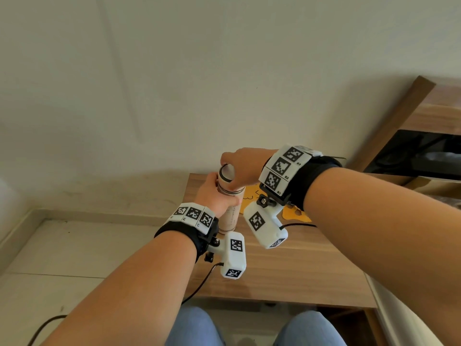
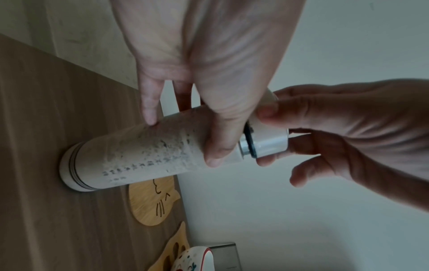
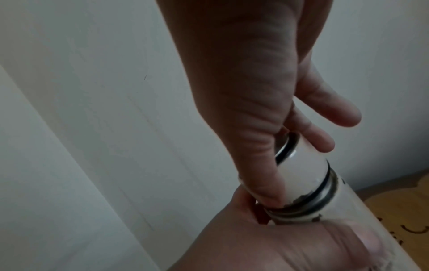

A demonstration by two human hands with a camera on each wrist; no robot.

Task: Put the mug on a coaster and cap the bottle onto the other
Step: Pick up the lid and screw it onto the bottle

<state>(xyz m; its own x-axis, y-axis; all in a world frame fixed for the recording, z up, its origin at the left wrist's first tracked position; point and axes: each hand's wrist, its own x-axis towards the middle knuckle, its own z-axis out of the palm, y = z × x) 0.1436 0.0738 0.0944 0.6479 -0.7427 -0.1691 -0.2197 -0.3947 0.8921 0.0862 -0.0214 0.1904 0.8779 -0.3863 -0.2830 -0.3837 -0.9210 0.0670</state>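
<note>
Left hand (image 1: pixel 216 193) wraps the upper body of the bottle (image 2: pixel 144 155), fingers and thumb curled round it just below the neck. Bottle stands upright with its base on the desk (image 1: pixel 294 268), near the back left corner, just beside the cat-face coaster (image 2: pixel 152 203) and not on it.

Right hand (image 1: pixel 243 168) comes in from above and grips the cap (image 2: pixel 269 141) with thumb and fingertips round its side. Cap sits on the bottle neck; a metal ring and a dark band show between cap and body in both wrist views. Cannot tell if it is fully seated.

Second coaster (image 2: pixel 173 251), paw-shaped, lies along the back edge further right, next to the first one. Mug (image 2: pixel 197 260) sits at that coaster, white with a red rim and dots; only part of it is in the left wrist view, so I can't confirm it is fully on. In the head view the right wrist covers it.
</note>
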